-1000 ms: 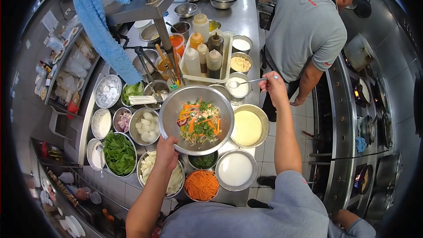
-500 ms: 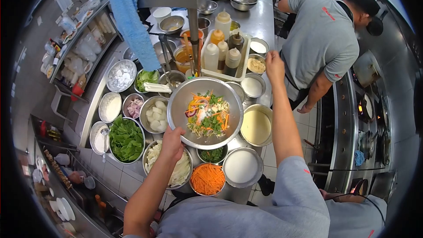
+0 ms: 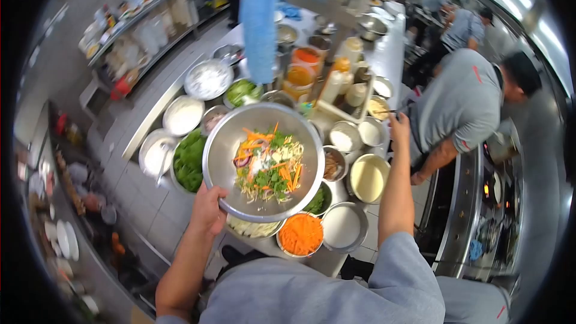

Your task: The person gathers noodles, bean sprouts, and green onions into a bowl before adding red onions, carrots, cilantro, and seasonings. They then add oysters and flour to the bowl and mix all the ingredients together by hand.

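My left hand [image 3: 207,211] grips the near left rim of a large steel bowl [image 3: 215,175], held above the smaller containers. Inside it lie shredded carrot, green leaves, purple onion, pale strands and some white powder. My right hand [image 3: 398,129] is raised at the right, its fingers closed by a thin dark item too small to make out, beside a small bowl of pale minced food [image 3: 378,108]. A pan of yellow liquid [image 3: 368,179] sits below that forearm.
Around the bowl stand containers of leafy greens [image 3: 189,162], carrot shreds [image 3: 301,235], white liquid [image 3: 345,226] and white powder [image 3: 208,79]. Squeeze bottles [image 3: 345,81] fill a tray. A blue towel [image 3: 259,24] hangs ahead. A co-worker [image 3: 459,102] leans over the stove at right.
The view has turned, so the counter appears shifted. My left hand has carried the bowl left relative to the containers. A thin item now shows at my right hand, which stays raised.
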Demonstrator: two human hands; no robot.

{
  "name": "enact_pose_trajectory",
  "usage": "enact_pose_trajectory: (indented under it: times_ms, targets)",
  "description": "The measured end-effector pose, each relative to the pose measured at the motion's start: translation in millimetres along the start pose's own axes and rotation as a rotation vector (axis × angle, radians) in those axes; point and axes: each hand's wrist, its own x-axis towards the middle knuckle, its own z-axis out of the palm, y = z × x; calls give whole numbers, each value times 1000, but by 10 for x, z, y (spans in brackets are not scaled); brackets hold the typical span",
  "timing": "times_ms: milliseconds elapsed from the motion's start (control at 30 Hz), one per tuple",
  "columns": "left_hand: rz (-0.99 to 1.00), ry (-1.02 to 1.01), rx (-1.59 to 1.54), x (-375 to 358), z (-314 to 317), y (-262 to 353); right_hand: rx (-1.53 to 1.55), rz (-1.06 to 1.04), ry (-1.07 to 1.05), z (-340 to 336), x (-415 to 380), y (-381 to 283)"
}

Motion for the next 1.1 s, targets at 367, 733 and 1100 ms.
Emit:
enact_pose_trajectory:
  times_ms: [367, 733, 1100]
  targets:
    - [263, 293, -86, -733, -1550, 615, 235, -147, -702, 570, -1814, -1428]
    - [523, 535, -231, -1063, -3682, 1245, -32, -281, -1392, 2730, -4966, -2739]
    - [715, 798, -376, -1707, -5343, 1837, -193, -235, -1878, 5128, -7651, -2827]
